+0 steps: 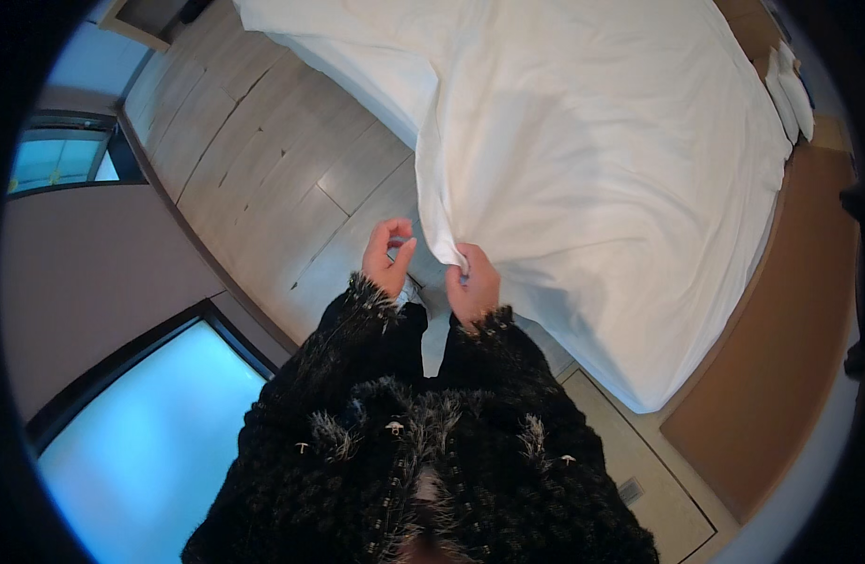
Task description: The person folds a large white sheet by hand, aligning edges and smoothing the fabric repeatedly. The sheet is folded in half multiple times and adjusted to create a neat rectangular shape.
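Observation:
A large white sheet (616,176) covers the bed before me, wrinkled across its top. My right hand (475,285) grips the sheet's edge, pulling up a folded ridge that runs away from me along the bed's side. Just left of that fold, my left hand (390,257) hangs in the air above the floor, its fingers curled with a gap between thumb and fingertips. Nothing shows in it. Past the raised fold, the sheet's side drops over the bed's left edge. What lies under the sheet is hidden.
Grey wood-look floor planks (284,183) run along the left of the bed. A brown headboard (764,331) stands at the right, with white pillows (788,95) near its far end. Bright windows (164,451) with dark frames line the left wall. A wooden furniture piece (140,25) is at top left.

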A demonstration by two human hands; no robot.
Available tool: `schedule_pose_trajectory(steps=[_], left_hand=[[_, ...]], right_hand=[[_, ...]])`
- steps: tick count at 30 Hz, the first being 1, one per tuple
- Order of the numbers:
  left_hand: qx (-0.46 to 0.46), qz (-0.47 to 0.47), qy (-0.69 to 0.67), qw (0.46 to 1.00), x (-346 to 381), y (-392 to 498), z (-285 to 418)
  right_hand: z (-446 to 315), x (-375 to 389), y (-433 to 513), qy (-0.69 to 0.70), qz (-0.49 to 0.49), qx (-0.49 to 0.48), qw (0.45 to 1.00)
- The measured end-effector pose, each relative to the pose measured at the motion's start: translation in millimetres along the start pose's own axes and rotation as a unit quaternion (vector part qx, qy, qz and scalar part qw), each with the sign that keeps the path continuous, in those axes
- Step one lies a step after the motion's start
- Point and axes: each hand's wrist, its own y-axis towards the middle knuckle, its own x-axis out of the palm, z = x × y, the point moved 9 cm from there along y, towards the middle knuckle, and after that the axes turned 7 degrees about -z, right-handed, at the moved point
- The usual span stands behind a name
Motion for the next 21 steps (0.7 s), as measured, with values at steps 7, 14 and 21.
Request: schedule_pose_trajectory(steps=[7, 14, 21], left_hand=[[0.256, -0.009, 0.349, 0.901, 34, 56, 60], [0.359, -0.039, 0.428, 0.829, 12, 115, 67], [0.465, -0.079, 0.540, 0.697, -116, 11, 137]], right_hand=[[-25, -19, -5, 0.141, -0.012, 0.072, 0.987], [-62, -11, -12, 0.161, -0.117, 0.086, 0.976], [-57, 44, -35, 0.035, -0.191, -0.054, 0.980]])
